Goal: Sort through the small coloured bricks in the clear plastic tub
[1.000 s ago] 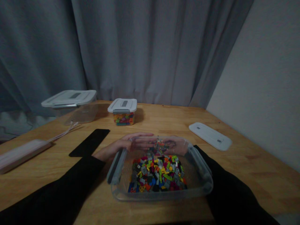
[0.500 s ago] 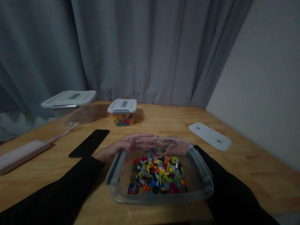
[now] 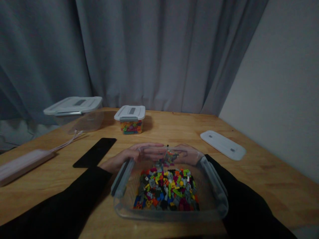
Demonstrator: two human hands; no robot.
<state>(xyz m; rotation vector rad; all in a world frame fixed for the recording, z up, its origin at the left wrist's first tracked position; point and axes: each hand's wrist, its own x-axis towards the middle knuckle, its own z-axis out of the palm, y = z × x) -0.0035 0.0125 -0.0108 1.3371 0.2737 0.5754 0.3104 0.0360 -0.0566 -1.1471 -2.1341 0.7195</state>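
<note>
While the wide wooden bench (image 3: 161, 131) carries everything, the clear plastic tub with grey side latches (image 3: 124, 205) sits at its near edge, holding a heap of small multicoloured building bricks (image 3: 165, 189), and the left hand (image 3: 129, 155) and right hand (image 3: 188, 154), seen partly through the plastic, lie with fingers stretched out flat against the tub's far wall, clasping it from both ends. Toward the far left corner stands a large clear lidded box (image 3: 77, 113), a flat white lid (image 3: 223, 144) lies by the right edge, a black rectangular mat (image 3: 96, 152) lies left of the tub, and a small white-lidded box of coloured bricks (image 3: 130, 119) stands near the far edge.
</note>
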